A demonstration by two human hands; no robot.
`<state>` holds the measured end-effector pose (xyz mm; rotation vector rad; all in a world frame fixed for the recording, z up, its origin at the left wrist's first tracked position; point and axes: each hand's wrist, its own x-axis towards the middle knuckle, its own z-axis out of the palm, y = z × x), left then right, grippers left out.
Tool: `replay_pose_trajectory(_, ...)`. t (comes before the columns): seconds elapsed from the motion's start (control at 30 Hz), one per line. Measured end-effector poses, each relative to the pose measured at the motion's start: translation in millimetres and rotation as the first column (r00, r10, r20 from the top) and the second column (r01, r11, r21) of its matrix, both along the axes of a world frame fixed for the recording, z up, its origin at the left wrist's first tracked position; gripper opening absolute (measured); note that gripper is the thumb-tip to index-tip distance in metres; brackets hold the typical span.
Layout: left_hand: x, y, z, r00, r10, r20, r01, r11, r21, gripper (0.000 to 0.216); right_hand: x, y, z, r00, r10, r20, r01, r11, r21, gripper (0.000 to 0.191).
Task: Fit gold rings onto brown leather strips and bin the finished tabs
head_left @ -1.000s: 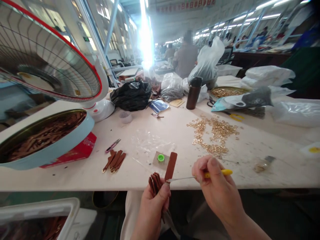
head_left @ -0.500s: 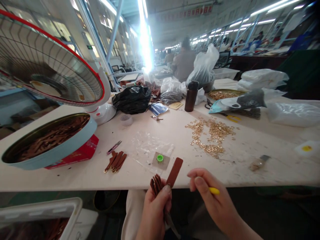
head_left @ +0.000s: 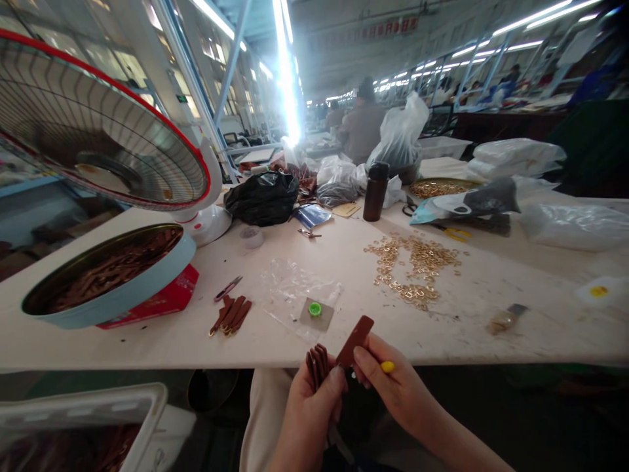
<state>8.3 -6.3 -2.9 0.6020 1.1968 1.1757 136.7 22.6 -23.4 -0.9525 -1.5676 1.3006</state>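
Note:
My left hand (head_left: 314,403), low at the table's front edge, is closed on a fanned bundle of brown leather strips (head_left: 317,364). From the same hand a flat brown leather tab (head_left: 356,341) sticks up to the right. Thumb and fingers of my right hand (head_left: 398,387) pinch this tab along its right side. A yellow-ended item (head_left: 387,367) is also tucked in my right hand; the rest of it is hidden. Just beyond my hands lies a grey square with a small green cup (head_left: 314,309). Finished-looking strips with gold rings (head_left: 232,316) lie left of it.
Loose gold rings (head_left: 425,262) are spread on the table, right of centre. A blue tin of brown strips (head_left: 122,298) tilts on a red box at left, beneath a fan (head_left: 113,131). Thread snips (head_left: 228,288), a dark bottle (head_left: 376,191) and a black bag (head_left: 263,198) lie farther back.
My right hand has moved left and now grips the leather tab, from which it was apart before. The tab and my left hand have shifted slightly right.

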Motion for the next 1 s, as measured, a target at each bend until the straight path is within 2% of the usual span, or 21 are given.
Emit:
replay_pose_trajectory(0.17, 1, -3, 4.7, 0.999, -0.030, -0.029, 0.030, 0.999, 0.012, 0.029, 0, -1, 4.3, 1.000, -0.012, -0.026, 0.011, 0.999, -0.033, 0.027)
replay_pose_trajectory(0.37, 1, -3, -1.2, 0.985, 0.010, -0.172, 0.002, 0.998, 0.065, 0.021, -4, -4, 10.3, 1.000, 0.027, 0.009, -0.027, 0.999, -0.033, 0.009)
replay_pose_trajectory(0.57, -17, 4, -4.9, 0.922, -0.106, -0.373, 0.198, 0.956, 0.218, 0.011, -6, -2, 15.6, 0.994, 0.097, 0.050, -0.096, 0.995, -0.025, 0.013)
replay_pose_trajectory(0.63, -19, 4, -3.7, 0.922, -0.119, -0.370, 0.212, 0.952, 0.222, 0.008, -8, -2, 16.5, 0.993, 0.103, 0.064, -0.102, 0.994, -0.029, 0.013)
replay_pose_trajectory(0.83, -14, 1, -10.4, 0.951, 0.013, -0.308, 0.060, 0.972, 0.228, 0.008, -13, 1, 12.4, 0.993, 0.071, 0.097, -0.065, 0.996, -0.069, 0.009)
replay_pose_trajectory(1.0, -24, 7, -15.7, 0.919, -0.104, -0.381, 0.202, 0.952, 0.229, 0.007, -13, 5, 8.4, 0.986, 0.090, 0.141, -0.084, 0.995, -0.049, 0.009)
